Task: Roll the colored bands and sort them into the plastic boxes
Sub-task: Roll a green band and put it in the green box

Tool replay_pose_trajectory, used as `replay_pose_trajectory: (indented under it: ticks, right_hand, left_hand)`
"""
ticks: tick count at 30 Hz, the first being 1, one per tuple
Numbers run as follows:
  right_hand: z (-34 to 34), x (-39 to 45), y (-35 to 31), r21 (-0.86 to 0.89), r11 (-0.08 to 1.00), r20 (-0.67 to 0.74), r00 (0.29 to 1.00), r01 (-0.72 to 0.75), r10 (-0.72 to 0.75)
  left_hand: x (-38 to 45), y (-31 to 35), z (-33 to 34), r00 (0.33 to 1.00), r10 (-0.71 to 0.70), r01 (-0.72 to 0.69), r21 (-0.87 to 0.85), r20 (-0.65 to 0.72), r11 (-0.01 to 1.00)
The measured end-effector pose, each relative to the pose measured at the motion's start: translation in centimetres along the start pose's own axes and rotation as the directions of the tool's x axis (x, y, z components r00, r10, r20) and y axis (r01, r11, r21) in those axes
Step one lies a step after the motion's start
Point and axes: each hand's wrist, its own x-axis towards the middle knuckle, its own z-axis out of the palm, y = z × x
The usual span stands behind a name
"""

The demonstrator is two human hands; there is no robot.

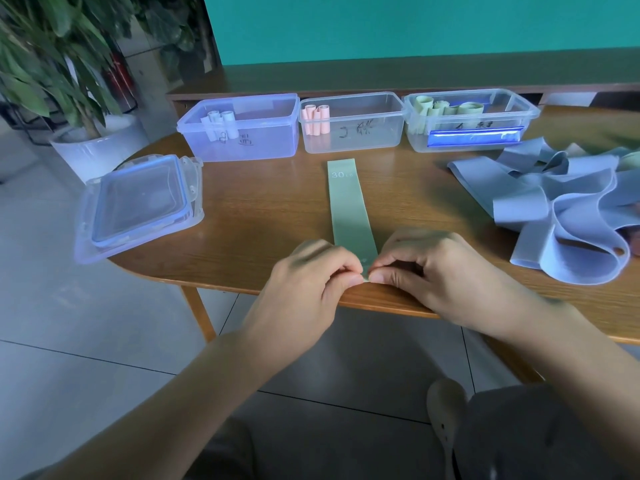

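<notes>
Here both our left hand (313, 271) and right hand (420, 263) pinch the flat pale-green rubber band's (349, 206) near end; it stretches straight away toward the clear plastic boxes (351, 124).

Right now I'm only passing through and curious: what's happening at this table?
A person is starting to roll a green band laid flat on the wooden table. The left hand and right hand both pinch its near end at the table's edge. Behind it stand three open boxes: the left box with pale rolls, the middle box with pink rolls, the right box with green rolls. Unrolled blue bands lie piled to the right.
</notes>
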Motion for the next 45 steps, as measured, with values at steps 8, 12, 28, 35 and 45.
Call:
replay_pose_trajectory:
  ticks: [8,12,28,35,45]
  right_hand:
    - [0.3,0.0,0.1,-0.062,0.998,-0.073,0.997,0.033,-0.038]
    - [0.6,0.1,0.1,-0.051,0.998,-0.137,0.989,0.042,-0.049]
    - [0.4,0.9,0.6,-0.051,0.998,-0.044,0.998,0.034,-0.036]
    - [1.0,1.1,0.7,-0.109,0.994,-0.128,0.991,0.017,-0.031]
    - [0.9,1.4,1.1,-0.097,0.995,-0.101,0.995,0.006,-0.015]
  left_hand:
    - [0.0,-0.5,0.1,1.0,0.0,0.001,0.037,-0.012,0.999]
    - [0.5,-0.6,0.2,1.0,0.001,-0.001,0.04,-0.016,0.999]
    - [1.0,-0.6,-0.1,1.0,-0.026,0.026,0.036,0.013,0.999]
    - [1.4,-0.9,-0.1,0.997,-0.079,0.079,0.019,0.021,0.997]
    - [1.9,-1.1,0.1,0.996,-0.085,0.083,0.069,0.022,0.994]
